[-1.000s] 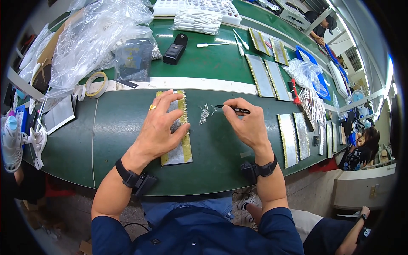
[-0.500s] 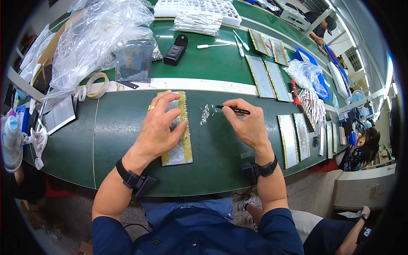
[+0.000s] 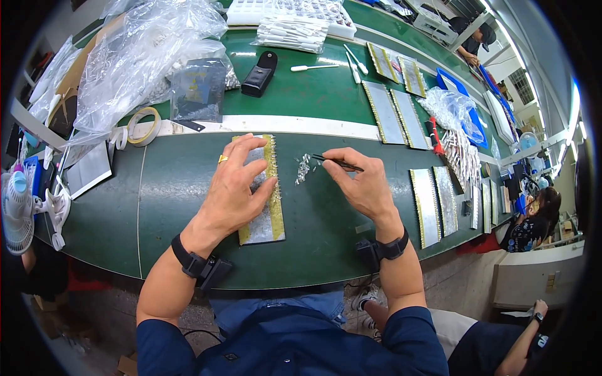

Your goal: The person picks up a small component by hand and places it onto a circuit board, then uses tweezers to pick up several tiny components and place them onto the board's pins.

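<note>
My left hand (image 3: 235, 182) lies across a long silver panel (image 3: 262, 230) with yellow edges, fingers spread and the thumb near its right side. A row of small clear pieces (image 3: 274, 168) lines that edge; the hand hides much of the panel. Pinched in my right hand (image 3: 367, 188) are black tweezers (image 3: 338, 164), pointing left. Their tips are at the right side of a small heap of clear, shiny bits (image 3: 303, 169) on the green table. Whether a bit sits between the tips is too small to tell.
More edged panels (image 3: 425, 207) lie on the right, others (image 3: 384, 113) farther back. Behind my left hand are a tape roll (image 3: 144, 126), a black pouch (image 3: 259, 74) and plastic bags (image 3: 150, 62). White swabs (image 3: 313, 67) lie beyond; a small fan (image 3: 17, 210) stands far left.
The tweezers in my right hand have shifted slightly left, their tips now closer to the heap of bits. My left hand stays in place on the panel.
</note>
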Action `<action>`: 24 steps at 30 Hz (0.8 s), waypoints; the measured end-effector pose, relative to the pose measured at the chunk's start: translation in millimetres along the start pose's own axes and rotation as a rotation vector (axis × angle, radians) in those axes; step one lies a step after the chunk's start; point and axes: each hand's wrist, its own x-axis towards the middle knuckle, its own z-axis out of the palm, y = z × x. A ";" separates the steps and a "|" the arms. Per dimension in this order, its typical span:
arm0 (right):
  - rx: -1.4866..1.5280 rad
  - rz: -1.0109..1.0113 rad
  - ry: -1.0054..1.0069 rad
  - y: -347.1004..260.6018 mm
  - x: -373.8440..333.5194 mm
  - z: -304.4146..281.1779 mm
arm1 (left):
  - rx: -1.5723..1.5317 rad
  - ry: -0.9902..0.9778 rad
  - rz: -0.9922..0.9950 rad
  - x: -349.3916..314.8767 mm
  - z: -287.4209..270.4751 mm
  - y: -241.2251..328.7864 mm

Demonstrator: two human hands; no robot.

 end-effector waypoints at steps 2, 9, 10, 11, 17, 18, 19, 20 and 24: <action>0.000 0.009 -0.007 -0.1 0.0 -0.6 | -0.001 -0.001 0.000 0.4 0.1 0.7; 0.001 0.057 0.026 -3.6 -0.5 -5.3 | -0.007 0.002 0.000 0.4 -1.2 1.8; -0.005 0.049 0.027 -3.7 -0.3 -4.7 | -0.007 0.002 0.000 0.3 -1.2 1.8; -0.012 0.042 0.029 -3.7 0.0 -4.1 | -0.001 0.001 -0.001 0.2 -1.2 1.6; -0.010 0.024 0.025 -2.6 0.5 -4.4 | 0.006 -0.006 -0.006 0.3 -0.9 1.1; -0.014 0.024 0.012 -2.7 0.8 -4.4 | 0.007 -0.005 -0.006 0.4 -1.0 1.1; -0.019 0.024 -0.001 -2.7 0.9 -4.4 | 0.008 -0.003 -0.005 0.4 -0.9 1.0; -0.023 0.024 -0.014 -2.7 1.0 -4.3 | 0.009 -0.002 -0.004 0.3 -0.8 0.8; -0.028 0.026 -0.024 -2.6 0.6 -4.5 | 0.001 0.004 -0.001 1.0 -0.8 1.3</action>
